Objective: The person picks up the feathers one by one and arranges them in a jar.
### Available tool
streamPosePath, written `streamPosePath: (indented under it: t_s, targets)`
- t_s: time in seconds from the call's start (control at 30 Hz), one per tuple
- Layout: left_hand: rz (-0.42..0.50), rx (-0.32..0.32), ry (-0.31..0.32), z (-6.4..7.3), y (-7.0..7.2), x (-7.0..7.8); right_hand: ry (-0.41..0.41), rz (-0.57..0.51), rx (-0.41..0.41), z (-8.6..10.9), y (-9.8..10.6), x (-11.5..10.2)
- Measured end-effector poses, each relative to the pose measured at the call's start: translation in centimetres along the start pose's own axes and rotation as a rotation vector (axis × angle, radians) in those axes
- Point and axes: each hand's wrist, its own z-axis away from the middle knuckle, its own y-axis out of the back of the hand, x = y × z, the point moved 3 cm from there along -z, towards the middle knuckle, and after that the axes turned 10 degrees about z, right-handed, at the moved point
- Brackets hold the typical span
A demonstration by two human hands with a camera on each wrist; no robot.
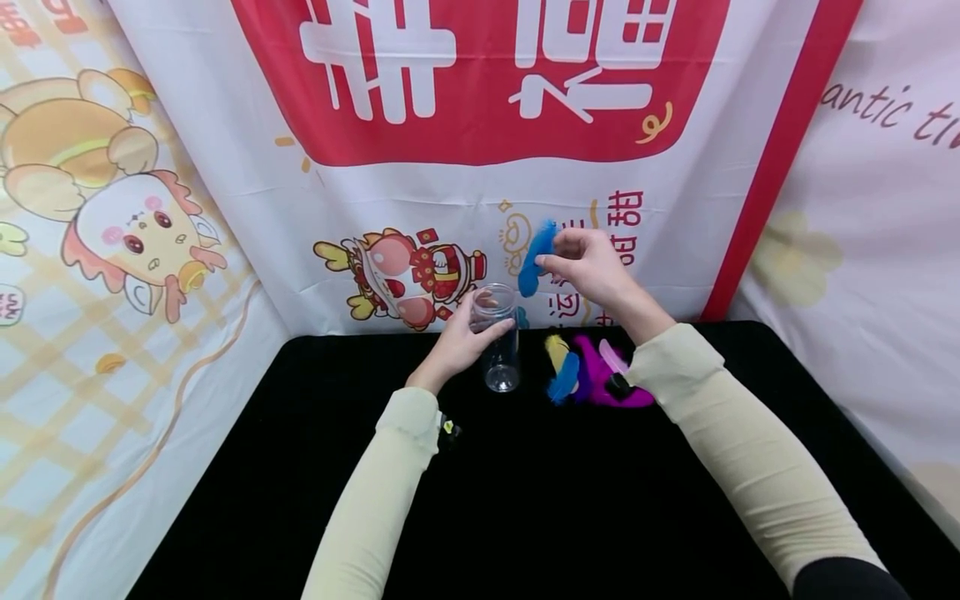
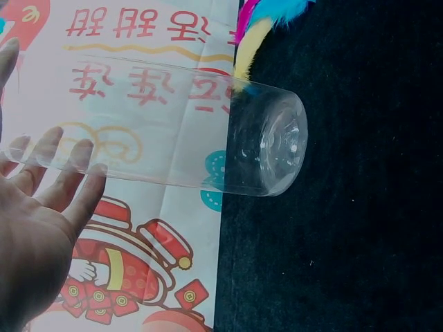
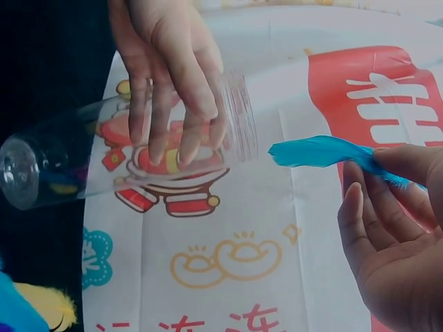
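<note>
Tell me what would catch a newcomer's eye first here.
Probably the big red panel with white characters, high on the white backdrop. Next, the vivid blue feather pinched in the right hand, beside the mouth of the clear jar that the left hand holds. Then the bright feather pile, magenta, blue and yellow, on the black table to the jar's right.

Right hand [image 3: 401,242], lower right: pinches one blue feather [image 3: 318,151] between thumb and fingers, broad end toward the jar mouth, near it but apart. Clear jar [image 3: 76,155], one: see-through, aslant across the frame, ribbed mouth at right, round base at left. Left hand [image 3: 176,69], top: grips the jar near its mouth. Yellow feather [image 3: 48,303] and second blue feather [image 3: 15,301]: lower left corner, partly cut off. White backdrop [image 3: 277,187]: printed in red and gold. Dark surface [image 3: 48,62]: left side.
</note>
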Motion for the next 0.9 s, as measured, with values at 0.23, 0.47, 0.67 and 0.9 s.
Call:
streamPosePath:
  t_s: [0.23,0.47,0.67,0.9]
  targets:
    - [0.0,0.0,0.0,0.0,0.0,-0.1,0.022,-0.034,0.003,-0.5,-0.9,-0.4]
    - [0.01,-0.012,0.0,-0.1,0.0,-0.1,0.039,-0.046,-0.006,-1.0,-2.0,-0.4]
    - [0.004,-0.012,-0.005,0.0,0.2,0.0,0.029,-0.049,-0.02,-1.4,-3.3,-0.1]
    - [0.006,0.002,0.013,0.1,0.1,-0.1,0.02,-0.028,-0.053,-1.3,-4.3,0.3]
